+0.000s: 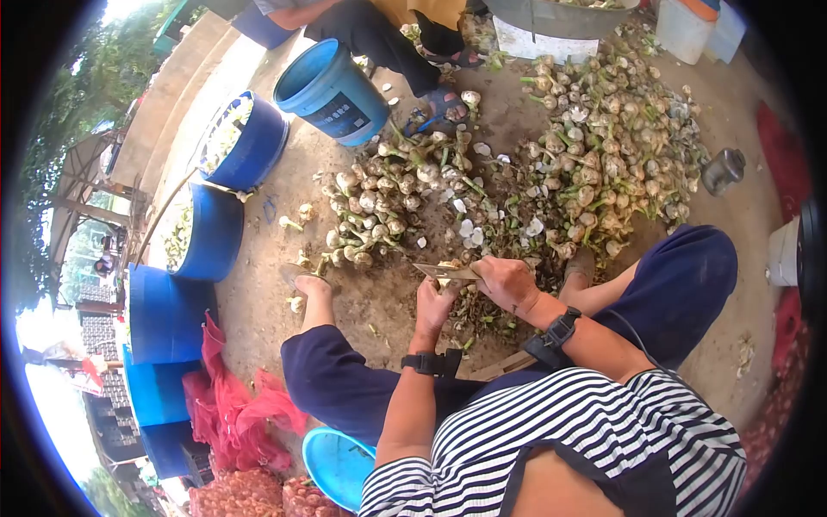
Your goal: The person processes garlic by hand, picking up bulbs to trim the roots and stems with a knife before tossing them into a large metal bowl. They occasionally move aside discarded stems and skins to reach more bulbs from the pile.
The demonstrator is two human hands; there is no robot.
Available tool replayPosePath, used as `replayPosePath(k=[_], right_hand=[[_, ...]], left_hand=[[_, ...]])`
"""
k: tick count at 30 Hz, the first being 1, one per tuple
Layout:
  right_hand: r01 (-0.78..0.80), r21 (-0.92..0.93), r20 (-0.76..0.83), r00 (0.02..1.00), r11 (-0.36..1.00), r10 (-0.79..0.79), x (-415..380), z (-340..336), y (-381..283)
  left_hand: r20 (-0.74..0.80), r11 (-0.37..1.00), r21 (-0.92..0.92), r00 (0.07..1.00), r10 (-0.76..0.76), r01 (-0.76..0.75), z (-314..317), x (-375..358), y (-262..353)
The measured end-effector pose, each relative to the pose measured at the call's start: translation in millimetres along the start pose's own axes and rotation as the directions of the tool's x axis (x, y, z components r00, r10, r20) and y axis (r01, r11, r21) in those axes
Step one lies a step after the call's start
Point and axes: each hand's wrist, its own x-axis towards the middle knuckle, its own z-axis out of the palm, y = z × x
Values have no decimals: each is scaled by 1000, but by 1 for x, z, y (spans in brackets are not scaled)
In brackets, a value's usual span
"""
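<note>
My left hand (436, 303) is closed around a garlic bulb (445, 281), whose top shows just above the fingers. My right hand (506, 283) grips a knife (446, 271), its flat blade pointing left and lying across the bulb. Both hands are close together over the ground between my legs. Beyond them lies a heap of garlic bulbs with stems (370, 202), and a larger heap (612, 146) spreads to the right. Cut bits and peelings are scattered between the two heaps.
Blue tubs (215, 233), some holding garlic, line the left side. A blue bucket (332, 95) stands near a seated person's sandaled feet (448, 103). Red netting (237, 405) lies lower left, by a light blue basin (336, 470). A metal container (722, 171) is at right.
</note>
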Motion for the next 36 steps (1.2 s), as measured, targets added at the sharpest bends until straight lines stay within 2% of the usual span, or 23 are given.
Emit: replayPosePath(k=[2,3,4,5,6,7,9,10,11,13,15,18,19,24,26,27,28,29,30,32,33,34,36], right_hand=[[-74,-34,31,997,997,75,-7,10,14],[-114,-53,44,992,992,117,-16,19,27],[-267,-227,299,896,937,328,-35,38,64],[-413,-242,419,772,878,478,-52,38,86],[-518,-205,391,735,831,554,-47,37,80],[-609,-176,367,688,773,626,-45,29,78],[-574,-100,355,742,813,568,-35,26,70],[-655,-70,434,659,752,614,-31,27,69],[-612,11,341,746,791,572,-37,31,69],[-654,31,394,703,756,592,-25,21,56],[-497,63,225,852,865,473,-23,29,51],[-413,128,138,908,902,397,9,5,28],[-334,84,30,942,939,333,17,3,25],[-151,206,-295,932,967,208,59,-41,-13],[-217,-11,20,976,976,218,27,4,31],[-353,-173,360,846,919,393,-8,30,67],[-629,-271,469,574,728,671,-33,33,82],[-676,-344,531,433,652,729,-62,52,111],[-782,-286,548,341,554,764,-58,44,103],[-799,-179,545,406,574,734,-52,50,97],[-801,-125,542,440,586,716,-49,56,96],[-787,-47,484,521,615,703,-62,76,106],[-822,-64,527,454,566,719,-59,80,102]], left_hand=[[-22,994,-109,1000,18,-20,10,-4,21],[55,990,-112,994,93,-86,15,-8,34],[130,980,-118,976,174,-159,19,-9,48],[210,969,-116,948,239,-218,16,-15,62],[267,965,-204,939,219,-167,17,-12,79],[257,964,-60,930,265,-258,11,-6,78],[268,885,221,898,350,-410,-10,8,73],[204,813,393,903,378,-429,-15,7,71],[136,847,427,949,285,-316,-19,9,60],[21,981,159,993,113,-115,-19,11,46],[-44,987,-136,996,81,-86,-10,10,29],[-117,846,-527,979,-169,83,-8,6,-5],[-112,753,-644,956,-272,138,-9,8,-18],[-74,725,-670,957,-279,160,3,24,-25],[-46,724,-668,962,-268,170,14,28,-3],[-31,724,-668,966,-259,173,18,28,6],[14,719,-672,974,-226,177,14,30,9],[-1,767,-618,975,-223,175,11,37,17],[-20,805,-566,973,-231,180,10,41,27],[-43,903,-365,965,-260,227,13,58,39],[-23,973,-207,993,-112,105,22,71,37],[131,976,-188,988,-86,110,36,84,57],[314,962,-250,931,188,-110,76,110,84]])
